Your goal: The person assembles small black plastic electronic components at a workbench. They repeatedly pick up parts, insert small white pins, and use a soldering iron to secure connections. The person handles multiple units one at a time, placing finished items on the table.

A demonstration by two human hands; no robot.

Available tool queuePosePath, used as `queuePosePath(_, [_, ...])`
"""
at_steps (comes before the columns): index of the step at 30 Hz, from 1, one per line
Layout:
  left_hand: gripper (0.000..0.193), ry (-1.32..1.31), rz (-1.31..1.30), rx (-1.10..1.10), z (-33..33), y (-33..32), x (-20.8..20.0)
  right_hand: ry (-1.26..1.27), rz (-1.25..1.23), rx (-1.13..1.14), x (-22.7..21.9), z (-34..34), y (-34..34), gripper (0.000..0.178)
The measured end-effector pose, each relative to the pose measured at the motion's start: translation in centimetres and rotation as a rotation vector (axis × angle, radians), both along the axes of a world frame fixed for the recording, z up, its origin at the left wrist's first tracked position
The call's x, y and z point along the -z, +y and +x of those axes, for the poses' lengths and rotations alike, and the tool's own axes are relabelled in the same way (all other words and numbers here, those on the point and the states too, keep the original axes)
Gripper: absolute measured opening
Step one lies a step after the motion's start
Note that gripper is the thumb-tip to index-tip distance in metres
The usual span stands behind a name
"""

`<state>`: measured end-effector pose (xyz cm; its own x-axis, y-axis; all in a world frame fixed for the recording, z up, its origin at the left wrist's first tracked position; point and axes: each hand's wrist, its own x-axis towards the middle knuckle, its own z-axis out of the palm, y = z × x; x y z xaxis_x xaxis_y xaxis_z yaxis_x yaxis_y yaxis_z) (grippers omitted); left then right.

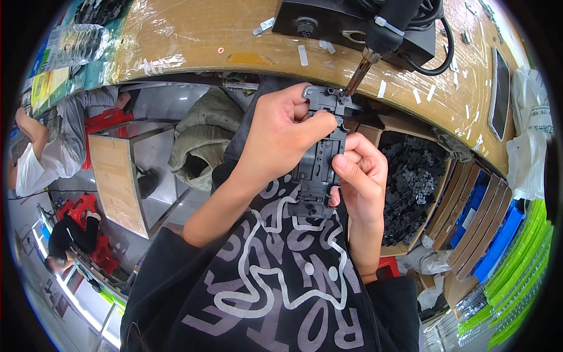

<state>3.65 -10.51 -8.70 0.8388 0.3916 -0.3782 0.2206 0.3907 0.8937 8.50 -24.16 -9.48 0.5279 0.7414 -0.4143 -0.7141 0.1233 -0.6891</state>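
Note:
Both my hands hold a long black moulded plastic part (321, 163) upright in front of my chest. My left hand (280, 130) is closed around its upper left side, with the thumb pressed on its face. My right hand (365, 175) grips the right edge lower down, thumb in front and some fingers behind. Close by the part's top right corner is the metal tip of a soldering-iron-like tool (362, 69); whether they touch I cannot tell. That tool slants down from a black box (328, 22) with a knob.
The film-covered wooden bench (193, 41) curves across the top, with white strips and a phone-like slab (499, 94). An open carton (443, 193) of small black parts stands right, beside blue bins (498, 240). Left are a wooden-sided frame (119, 182) and other people.

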Motion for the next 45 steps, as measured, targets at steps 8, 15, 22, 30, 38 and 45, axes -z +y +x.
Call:
queuePosePath(8, [0.021,0.008,-0.022,-0.015,0.1,-0.1,0.0,-0.002,-0.001,0.001,-0.4,0.1,0.0,0.010])
queuePosePath(15, [0.021,-0.024,-0.044,-0.012,-0.1,0.0,0.3,0.022,0.014,0.006,-0.3,0.0,0.1,0.011])
queuePosePath(22, [0.027,0.214,0.259,0.148,-0.2,0.8,3.0,-0.076,-0.098,-0.023,3.0,0.8,-0.7,0.011])
queuePosePath(30, [0.023,0.385,0.485,0.008,-6.1,7.1,7.6,-0.035,-0.590,1.111,22.1,0.7,-16.5,0.018])
queuePosePath(38, [0.022,0.355,0.530,-0.066,-7.0,10.6,8.4,0.463,-0.793,1.746,29.0,-7.3,-39.1,0.048])
queuePosePath(45, [0.024,0.350,0.600,-0.083,-7.7,10.9,4.9,0.156,-0.738,1.653,24.6,-2.4,-35.6,0.041])
